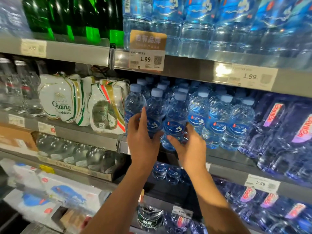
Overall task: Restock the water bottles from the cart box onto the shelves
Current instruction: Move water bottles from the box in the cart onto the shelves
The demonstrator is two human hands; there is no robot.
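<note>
Several small blue water bottles with pale blue caps stand in rows on the middle shelf [224, 159]. My left hand [143, 137] grips one front bottle [155, 110], thumb on its left side and fingers under its label. My right hand [189, 149] holds the neighbouring front bottle [175, 119] low down, fingers curled round its base. Both bottles are upright at the shelf's front edge. The cart box is out of view.
White Chang water packs [67, 102] lie left of the bottles. Purple-labelled bottle packs [287, 129] fill the right. Large blue bottles [202, 22] and green bottles [76, 16] stand on the shelf above. Price tags [146, 60] hang on the shelf edges.
</note>
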